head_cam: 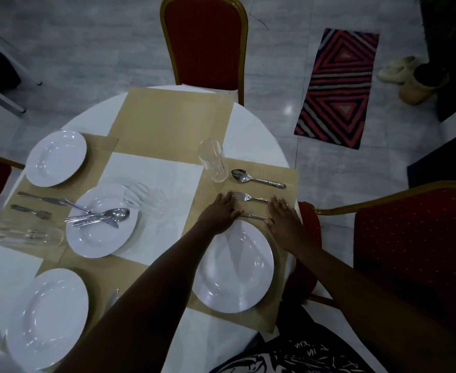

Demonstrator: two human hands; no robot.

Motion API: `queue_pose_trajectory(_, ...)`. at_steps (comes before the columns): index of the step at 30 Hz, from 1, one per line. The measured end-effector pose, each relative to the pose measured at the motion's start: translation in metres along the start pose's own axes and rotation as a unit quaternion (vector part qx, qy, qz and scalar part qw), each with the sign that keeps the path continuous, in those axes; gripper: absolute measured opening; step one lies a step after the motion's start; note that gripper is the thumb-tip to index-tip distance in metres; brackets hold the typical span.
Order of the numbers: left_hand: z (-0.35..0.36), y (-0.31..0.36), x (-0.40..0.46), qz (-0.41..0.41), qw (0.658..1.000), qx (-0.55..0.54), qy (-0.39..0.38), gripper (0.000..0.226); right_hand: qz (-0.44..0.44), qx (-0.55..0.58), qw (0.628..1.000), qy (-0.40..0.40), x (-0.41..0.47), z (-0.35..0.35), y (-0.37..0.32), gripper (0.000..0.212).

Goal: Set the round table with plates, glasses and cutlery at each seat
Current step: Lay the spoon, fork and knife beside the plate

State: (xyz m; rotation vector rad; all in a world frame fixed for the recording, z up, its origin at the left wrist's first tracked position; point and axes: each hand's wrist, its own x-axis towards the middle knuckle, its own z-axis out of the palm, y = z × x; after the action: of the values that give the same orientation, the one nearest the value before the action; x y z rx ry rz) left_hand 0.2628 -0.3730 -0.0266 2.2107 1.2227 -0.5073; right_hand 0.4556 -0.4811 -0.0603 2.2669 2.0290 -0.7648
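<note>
Both hands, left hand (222, 208) and right hand (282, 215), lie flat-fingered, touching the slim steel knife (253, 217) just beyond the round white plate (233, 267); best nudge it parallel to that plate's neighbouring steel fork (251, 197).

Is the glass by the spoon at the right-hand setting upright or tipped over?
Upright. The glass stands on its base beside the spoon, rim up, and looks empty.
</note>
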Motion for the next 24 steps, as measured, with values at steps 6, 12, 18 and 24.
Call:
queue_pose_trajectory(6, 0.007, -0.003, -0.001, 0.006, 0.999, -0.015, 0.030, 0.057, -0.015, -0.004, 1.000, 0.005, -0.002, 0.006, 0.004, 0.061)
queue_pose_trajectory(12, 0.005, -0.004, 0.008, 0.025, 0.998, 0.010, 0.048, 0.048, 0.000, 0.048, 0.997, 0.052, 0.004, -0.003, 0.002, 0.057)
queue_pose_trajectory(18, -0.004, 0.006, 0.026, 0.010, 0.992, -0.087, 0.091, 0.061, -0.006, 0.021, 0.998, 0.060, 0.037, -0.022, -0.005, 0.061)
queue_pose_trajectory(24, -0.008, 0.021, 0.045, -0.036, 0.979, -0.144, 0.137, 0.071, -0.023, -0.027, 0.999, 0.013, 0.062, -0.024, -0.002, 0.060)
